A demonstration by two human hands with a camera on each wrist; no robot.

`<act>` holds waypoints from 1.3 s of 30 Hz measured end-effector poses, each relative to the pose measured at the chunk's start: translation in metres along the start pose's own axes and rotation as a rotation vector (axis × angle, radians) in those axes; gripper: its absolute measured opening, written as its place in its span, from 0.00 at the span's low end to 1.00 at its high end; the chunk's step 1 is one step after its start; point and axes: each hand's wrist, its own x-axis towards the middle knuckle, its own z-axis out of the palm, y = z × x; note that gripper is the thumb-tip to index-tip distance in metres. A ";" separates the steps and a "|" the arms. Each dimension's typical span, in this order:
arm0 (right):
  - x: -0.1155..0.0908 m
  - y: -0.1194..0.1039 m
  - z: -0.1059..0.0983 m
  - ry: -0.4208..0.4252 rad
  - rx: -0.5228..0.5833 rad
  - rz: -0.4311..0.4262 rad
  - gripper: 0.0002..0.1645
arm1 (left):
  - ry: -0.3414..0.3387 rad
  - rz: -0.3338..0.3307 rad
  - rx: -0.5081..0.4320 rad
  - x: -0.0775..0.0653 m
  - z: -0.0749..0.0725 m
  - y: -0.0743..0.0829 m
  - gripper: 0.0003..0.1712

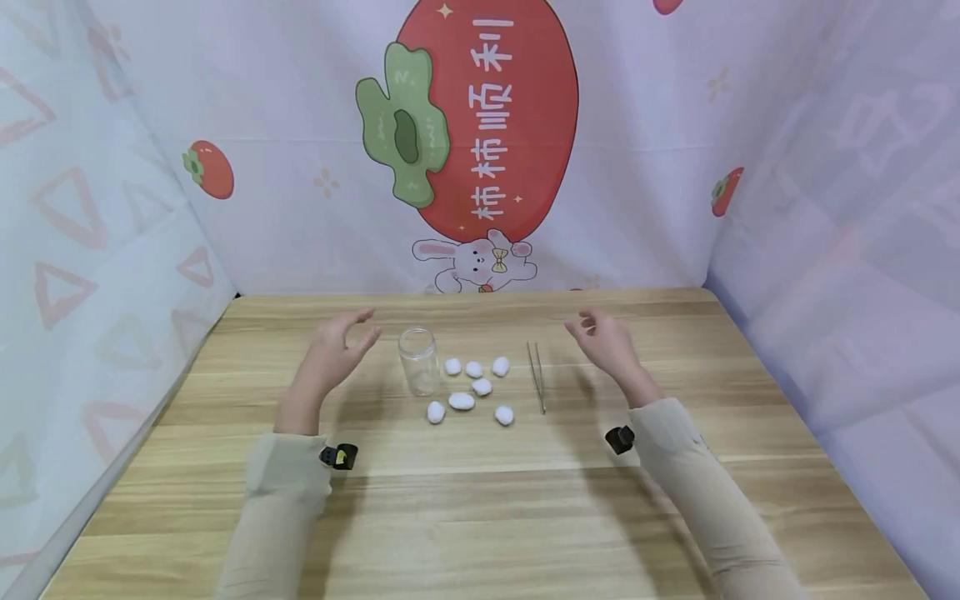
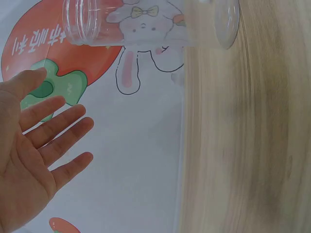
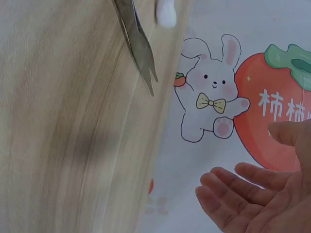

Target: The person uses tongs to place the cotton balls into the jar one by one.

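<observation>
A clear glass jar (image 1: 420, 363) stands upright on the table, without a lid, and nothing shows inside it. Several white cotton balls (image 1: 462, 402) lie scattered to its right. Metal tweezers (image 1: 537, 379) rest on the wood to the right of the cotton balls, their prongs spread toward the back. My left hand (image 1: 335, 348) hovers left of the jar, fingers apart and loosely bent, touching nothing. Right of the tweezers, my right hand (image 1: 606, 343) is held above the table with relaxed fingers and an empty palm. In the left wrist view the jar (image 2: 150, 24) is partly cut off.
The wooden table (image 1: 480, 517) reaches back to a printed cloth (image 1: 292, 225) with a large persimmon and a rabbit. Cloth walls flank it on the left and right. A small black wrist camera (image 1: 340, 456) sits at the left cuff, another (image 1: 620, 439) at the right.
</observation>
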 end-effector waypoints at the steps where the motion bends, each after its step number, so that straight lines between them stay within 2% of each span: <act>1: -0.002 0.000 0.002 -0.009 0.019 0.001 0.33 | -0.010 -0.009 -0.043 -0.002 0.002 0.000 0.29; 6: -0.009 0.002 0.012 -0.039 0.071 -0.011 0.30 | 0.006 -0.018 -0.219 -0.009 0.013 -0.001 0.28; 13: -0.020 0.005 0.029 -0.124 0.127 0.087 0.28 | 0.038 -0.055 -0.389 -0.017 0.029 0.001 0.27; 23: -0.025 0.003 0.040 -0.129 0.259 0.147 0.25 | 0.053 -0.080 -0.427 -0.019 0.036 -0.002 0.27; 32: -0.021 0.001 0.052 -0.158 0.409 0.274 0.24 | -0.004 -0.094 -0.483 -0.019 0.038 -0.002 0.29; 39: -0.017 0.003 0.060 -0.180 0.500 0.362 0.22 | -0.075 -0.093 -0.510 -0.017 0.043 -0.005 0.31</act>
